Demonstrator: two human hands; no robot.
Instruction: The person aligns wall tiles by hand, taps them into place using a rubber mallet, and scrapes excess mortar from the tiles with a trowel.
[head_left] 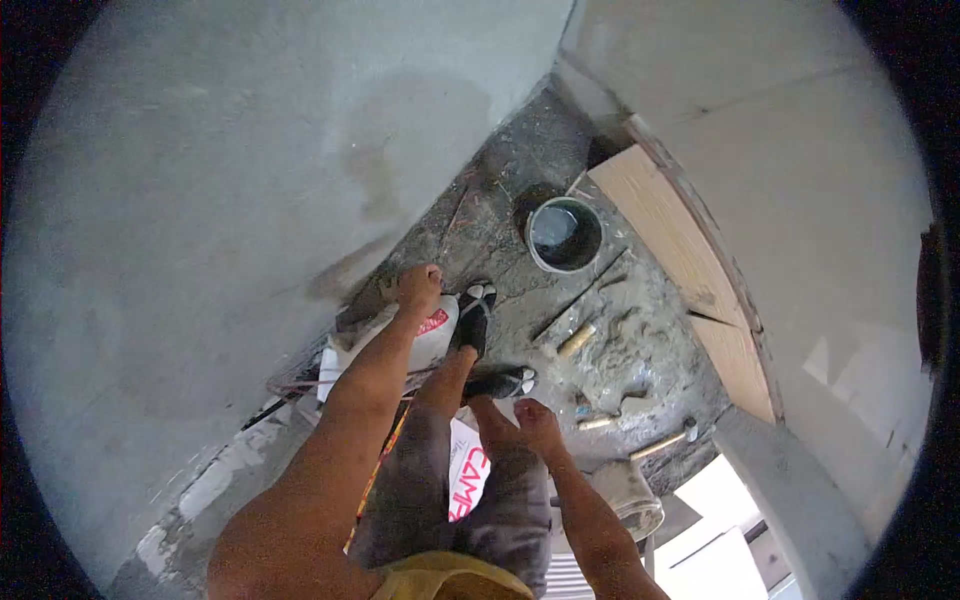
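Note:
My left hand [420,288] is closed, its fingers curled, above a white sack [400,345] with a red printed patch; nothing shows in it. My right hand [540,425] hangs beside my right thigh with its fingers curled in, and no object is visible there. Ahead of it on the ground spreads a heap of wet grey mortar [650,350]. Two wooden handles lie at the heap, one on its near left side [577,340] and one lower [597,423]. A wooden-handled tool with a dark head [662,443] rests farther right.
A bucket [532,240] holding greyish liquid stands ahead. A dark straight bar [580,297] lies between it and my feet. Wooden boards [680,255] line the right wall's base, and a plastered wall [230,200] rises left. Another white sack [465,470] with red letters lies below me.

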